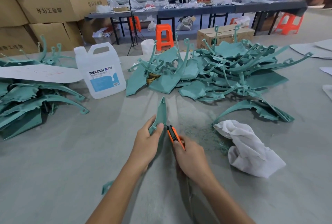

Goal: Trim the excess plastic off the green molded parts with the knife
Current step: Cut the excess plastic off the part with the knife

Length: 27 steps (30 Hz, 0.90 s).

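left hand (146, 143) fingers grip a green part (160, 114); right hand (190, 157) fingers clamp the orange knife (173, 134).

We count two hands, left hand (146, 145) and right hand (190, 159); one knife (173, 134); one held green part (160, 112); one jug (100, 70), far left; one cloth (246, 148), near right; two uncountable heaps of parts, left heap (21, 98) and far heap (224, 67).

left hand (146, 143) grips green part (160, 112) | right hand (190, 157) holds knife (172, 134) against it
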Each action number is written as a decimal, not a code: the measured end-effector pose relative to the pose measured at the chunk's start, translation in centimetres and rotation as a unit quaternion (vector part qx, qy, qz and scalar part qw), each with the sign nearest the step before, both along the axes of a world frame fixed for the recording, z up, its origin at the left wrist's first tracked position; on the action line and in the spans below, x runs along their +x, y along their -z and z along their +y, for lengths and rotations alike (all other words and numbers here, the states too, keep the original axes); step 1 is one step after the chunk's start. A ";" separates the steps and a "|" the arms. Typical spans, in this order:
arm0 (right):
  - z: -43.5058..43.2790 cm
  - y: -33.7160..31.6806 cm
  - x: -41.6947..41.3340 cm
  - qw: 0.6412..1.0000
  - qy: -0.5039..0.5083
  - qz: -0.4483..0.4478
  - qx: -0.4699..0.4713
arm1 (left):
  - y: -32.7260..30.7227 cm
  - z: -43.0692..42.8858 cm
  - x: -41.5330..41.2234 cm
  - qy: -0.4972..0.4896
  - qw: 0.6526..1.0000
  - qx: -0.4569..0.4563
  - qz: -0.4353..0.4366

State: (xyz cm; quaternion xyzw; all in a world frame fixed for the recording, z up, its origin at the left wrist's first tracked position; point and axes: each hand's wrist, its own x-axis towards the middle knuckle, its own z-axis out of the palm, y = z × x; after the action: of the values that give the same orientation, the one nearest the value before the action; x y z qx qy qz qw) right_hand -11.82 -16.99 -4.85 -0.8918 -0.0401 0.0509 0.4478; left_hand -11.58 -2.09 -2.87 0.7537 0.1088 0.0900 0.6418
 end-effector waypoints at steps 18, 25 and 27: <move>2.4 -0.6 -0.8 0.983 -0.018 0.069 0.167 | -0.5 0.1 -0.7 0.027 0.994 0.098 -0.048; 1.4 -6.4 0.0 0.934 -0.090 -0.033 0.344 | -0.4 0.1 -0.5 0.019 0.997 0.076 -0.010; 1.1 -6.2 0.0 0.942 -0.056 -0.034 0.330 | -0.3 0.2 -0.6 0.009 0.996 0.090 -0.020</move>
State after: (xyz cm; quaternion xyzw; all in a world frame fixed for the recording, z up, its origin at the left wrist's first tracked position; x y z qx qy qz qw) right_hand -11.82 -15.87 1.37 -0.6918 -0.1201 0.0293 0.7114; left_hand -12.13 -1.91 -2.55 0.8076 0.0802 0.1085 0.5742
